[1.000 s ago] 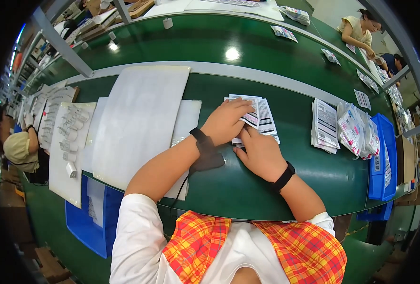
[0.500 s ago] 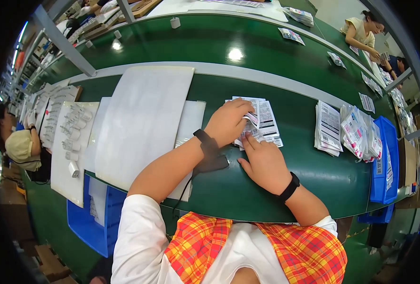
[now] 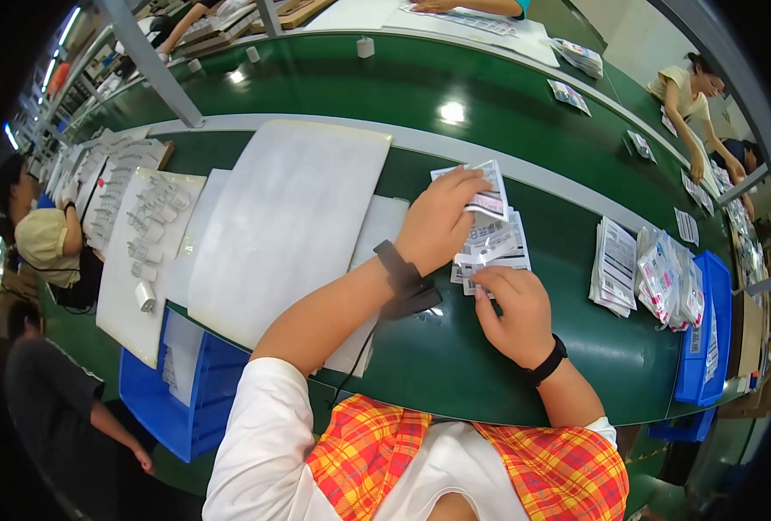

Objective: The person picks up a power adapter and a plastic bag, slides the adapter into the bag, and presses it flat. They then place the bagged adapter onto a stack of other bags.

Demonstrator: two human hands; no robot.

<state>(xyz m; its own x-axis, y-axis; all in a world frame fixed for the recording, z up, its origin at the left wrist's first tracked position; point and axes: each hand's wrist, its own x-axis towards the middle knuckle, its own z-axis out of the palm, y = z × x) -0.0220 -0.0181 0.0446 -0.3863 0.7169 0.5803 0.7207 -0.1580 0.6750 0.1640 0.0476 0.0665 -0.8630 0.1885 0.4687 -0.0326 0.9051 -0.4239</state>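
My left hand (image 3: 444, 217) is closed on a printed leaflet (image 3: 491, 198), white with dark lines of print, lifted at the far end of a small pile. Below it on the green table lies the pile of printed leaflets (image 3: 517, 253), partly covered by something shiny and crinkled. Close to the pile's near edge is my right hand (image 3: 520, 313), its fingers bent and the thumb near the index finger. Whatever those fingertips pinch is too small to make out. A black band circles each wrist; a dark blurred thing (image 3: 413, 302) hangs by the left one.
Large white boards (image 3: 290, 226) lie at left, beside a board with white plug-like pieces (image 3: 146, 252). To the right are stacked leaflets (image 3: 613, 265), filled clear bags (image 3: 663, 273) and a blue bin (image 3: 705, 339). A green belt (image 3: 385, 82) runs beyond. Other people work around.
My left hand has raised the leaflet away from the pile, toward the far side. My right hand has drawn back a little, its fingers now bent. A person in dark clothing appears at lower left.
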